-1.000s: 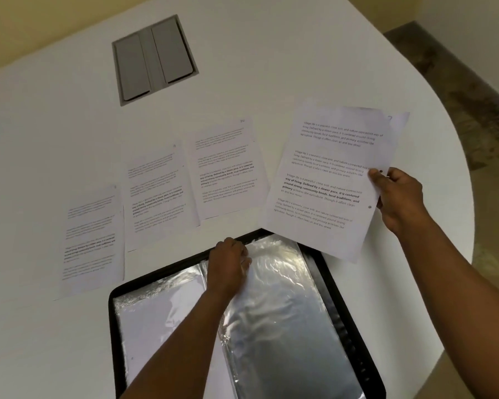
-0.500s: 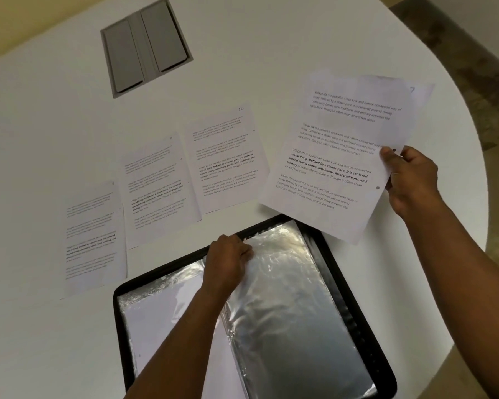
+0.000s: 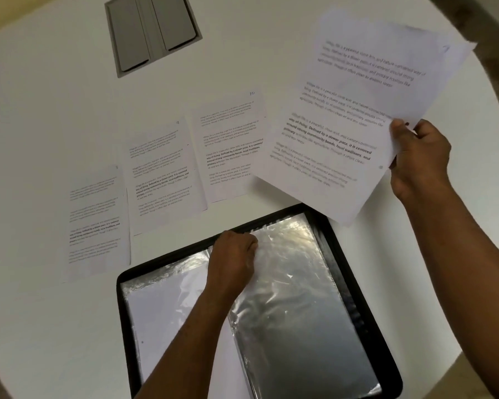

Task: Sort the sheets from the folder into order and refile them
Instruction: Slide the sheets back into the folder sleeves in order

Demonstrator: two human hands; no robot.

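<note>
We have lifted the printed sheets (image 3: 355, 116) in our right hand (image 3: 418, 159) higher and further beyond the black folder (image 3: 357, 283), thumb and fingers pinching their right edge, so laying out continues; our left hand (image 3: 234, 260) grips a glossy, crinkled plastic sleeve (image 3: 288, 298) in the folder; three matte sheets (image 3: 162, 174) lie flat beyond it
</note>
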